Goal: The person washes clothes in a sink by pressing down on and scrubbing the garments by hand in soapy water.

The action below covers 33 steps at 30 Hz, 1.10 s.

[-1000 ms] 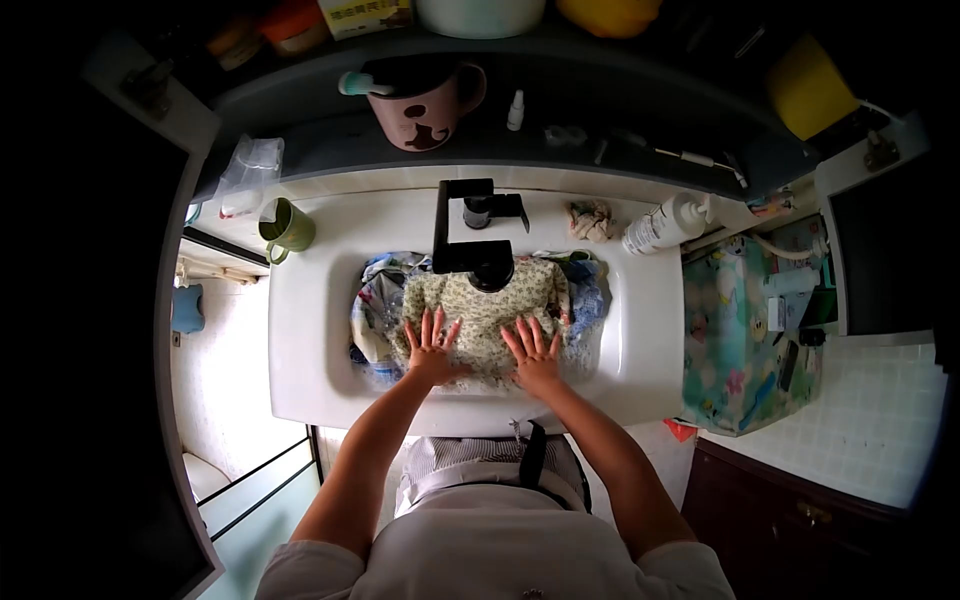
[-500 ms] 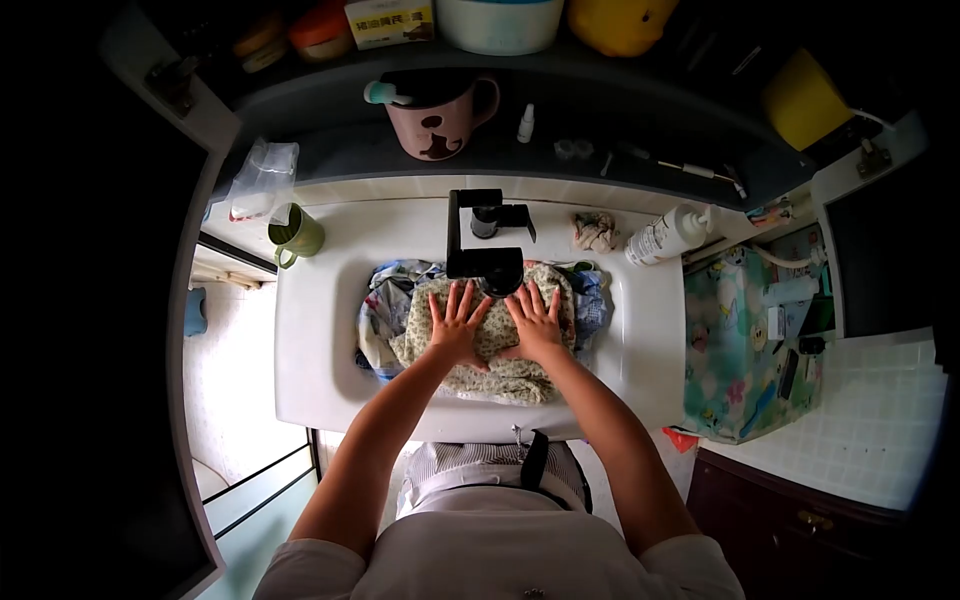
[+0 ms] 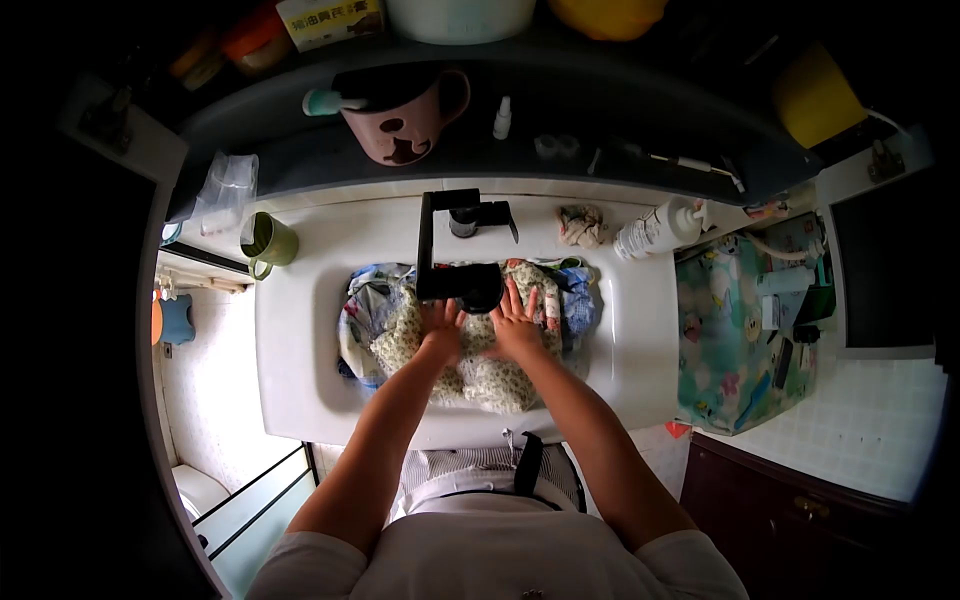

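Note:
A cream cloth with a small dark print (image 3: pixel 500 385) lies bunched in the white sink (image 3: pixel 292 350). My left hand (image 3: pixel 440 325) presses on its upper part, slightly blurred, with some fingertips hidden near the black faucet (image 3: pixel 428 240). Fingers spread, my right hand (image 3: pixel 518 325) rests on the same cloth, just right of the spout. Both palms face down and neither hand is gripping. Blue-and-white patterned cloth (image 3: pixel 360 305) shows at the left side of the pile, and bluish fabric (image 3: pixel 578 300) at the right.
On the sink's back rim stand a green mug (image 3: pixel 270 245), a crumpled small cloth (image 3: pixel 580 227) and a white pump bottle (image 3: pixel 655 232). Above, a dark shelf holds a pink mug (image 3: pixel 400 125) and a small white bottle (image 3: pixel 502 118). The faucet overhangs the cloth.
My hands have drawn closer together, and the cream cloth has bunched up under them. The left fingers have moved near the faucet spout. The whole view has shifted slightly.

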Available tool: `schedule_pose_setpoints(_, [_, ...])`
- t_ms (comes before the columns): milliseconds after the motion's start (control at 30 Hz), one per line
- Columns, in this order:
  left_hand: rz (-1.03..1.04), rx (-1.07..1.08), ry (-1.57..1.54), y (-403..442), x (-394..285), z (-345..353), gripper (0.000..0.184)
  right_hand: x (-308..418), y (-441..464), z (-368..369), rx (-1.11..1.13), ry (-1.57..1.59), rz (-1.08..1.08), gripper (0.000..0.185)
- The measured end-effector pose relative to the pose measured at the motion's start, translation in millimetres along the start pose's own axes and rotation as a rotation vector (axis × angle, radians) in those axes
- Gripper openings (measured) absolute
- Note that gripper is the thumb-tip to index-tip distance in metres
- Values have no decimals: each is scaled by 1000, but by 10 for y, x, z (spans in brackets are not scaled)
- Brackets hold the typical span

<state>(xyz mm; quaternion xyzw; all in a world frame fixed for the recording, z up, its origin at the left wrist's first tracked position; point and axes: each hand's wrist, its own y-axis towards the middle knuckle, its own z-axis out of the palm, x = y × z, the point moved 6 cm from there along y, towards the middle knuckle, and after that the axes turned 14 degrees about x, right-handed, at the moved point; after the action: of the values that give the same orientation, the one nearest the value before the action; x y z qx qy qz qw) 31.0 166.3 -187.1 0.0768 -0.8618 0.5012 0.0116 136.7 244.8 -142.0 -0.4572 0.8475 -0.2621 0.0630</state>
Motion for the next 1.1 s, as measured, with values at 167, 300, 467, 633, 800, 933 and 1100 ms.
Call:
schedule_pose_setpoints(167, [77,-264,-24,-295,59,33,105,50,-173,-40,-45,-11,3,126])
schedule_pose_setpoints(300, [101,-416,-212,-938,274,139,112,178,-698,58,-59,106,-122,118])
schedule_pose_setpoints(467, [38,-381,-328,-886,423,613,110,181,-701,272,113,-7,-45,113])
schedule_pose_setpoints(633, [60,-174,-348,-526,424,732,111,168,-540,388,259,-50,28,108])
schedule_pose_setpoints(800, [184,-264,-447,-466,418,772,105,162,-491,491,132,-106,25,113])
schedule_pose_setpoints(933, [50,-201,-303,-727,385,646,106,210,-666,254,223,-16,18,105])
schedule_pose_setpoints(1100, [75,-46,-331,-783,282,948,109,155,-819,464,-43,56,-115,97])
